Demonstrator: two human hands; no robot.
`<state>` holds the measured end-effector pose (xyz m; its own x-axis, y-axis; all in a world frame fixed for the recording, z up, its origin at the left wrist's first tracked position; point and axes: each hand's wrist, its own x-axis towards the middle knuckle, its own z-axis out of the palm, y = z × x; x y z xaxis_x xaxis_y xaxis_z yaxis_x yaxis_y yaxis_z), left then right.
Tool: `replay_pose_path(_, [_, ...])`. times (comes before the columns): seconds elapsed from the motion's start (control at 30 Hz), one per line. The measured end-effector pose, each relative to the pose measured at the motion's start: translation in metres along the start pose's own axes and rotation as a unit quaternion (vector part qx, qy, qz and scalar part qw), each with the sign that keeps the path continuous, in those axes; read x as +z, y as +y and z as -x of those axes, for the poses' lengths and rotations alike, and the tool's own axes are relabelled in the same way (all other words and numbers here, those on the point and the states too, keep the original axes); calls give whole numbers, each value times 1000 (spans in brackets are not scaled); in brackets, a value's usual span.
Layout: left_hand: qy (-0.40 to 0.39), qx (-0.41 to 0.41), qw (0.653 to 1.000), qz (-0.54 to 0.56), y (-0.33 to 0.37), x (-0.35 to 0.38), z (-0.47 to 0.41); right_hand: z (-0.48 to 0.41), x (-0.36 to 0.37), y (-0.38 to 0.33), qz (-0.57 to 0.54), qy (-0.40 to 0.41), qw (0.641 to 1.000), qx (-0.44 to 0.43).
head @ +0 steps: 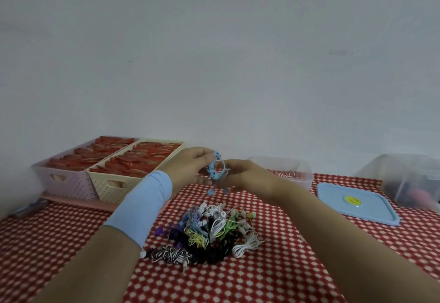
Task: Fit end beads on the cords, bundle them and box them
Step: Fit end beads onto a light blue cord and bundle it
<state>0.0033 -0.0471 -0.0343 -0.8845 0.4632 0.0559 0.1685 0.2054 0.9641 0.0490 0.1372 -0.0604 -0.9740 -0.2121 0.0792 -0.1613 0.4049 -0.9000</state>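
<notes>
- A light blue cord, coiled into a small loop, is held between the two hands above the table
- The left hand is closed on the upper left of the loop, which is pinched at the fingertips; a pale blue sleeve is worn on that wrist
- The right hand is curled round the loop's lower right side — its fingertips are mostly hidden behind the cord
- Two blue end beads are seen dangling just below the hands
- A mixed pile of cords — black, white, green, yellow, purple — is spread on the red checked tablecloth beneath the hands, between the forearms
- Beyond the left hand, a lilac basket and a cream basket are set side by side, filled with red items
- Just behind the right hand a clear container is placed; a blue lid is laid flat to that hand's right, and a second clear box farther right
</notes>
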Motion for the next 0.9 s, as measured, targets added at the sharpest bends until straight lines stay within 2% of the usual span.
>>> replay_pose_path(0.07, [2, 8, 995, 101, 8, 9, 0, 5, -9, 1, 2, 3, 1000, -11])
replay_pose_path(0.13, [2, 17, 988, 156, 14, 21, -3, 15, -21, 1, 10, 12, 1000, -10])
replay_pose_path(0.27, [9, 16, 990, 141, 20, 53, -13, 46, -53, 4, 8, 56, 998, 34])
replay_pose_path(0.37, [-6, 0, 998, 65, 18, 88, -20, 73, -85, 21, 49, 85, 991, 89])
replay_pose_path(0.47, [-50, -2, 995, -90, 7, 126, -28, 97, -111, 45, 97, 58, 983, 148])
replay_pose_path(0.57, [-107, 4, 963, -248, -7, 158, -36, 111, -122, 66, 175, 50, 968, 173])
replay_pose_path(0.67, [-124, 6, 922, -367, -16, 177, -40, 113, -121, 80, 219, 58, 958, 175])
replay_pose_path(0.8, [-120, -5, 887, -446, -25, 179, -44, 112, -123, 91, 243, 72, 953, 163])
replay_pose_path(0.9, [-101, 19, 861, -498, -22, 170, -45, 117, -130, 93, 238, 89, 957, 140])
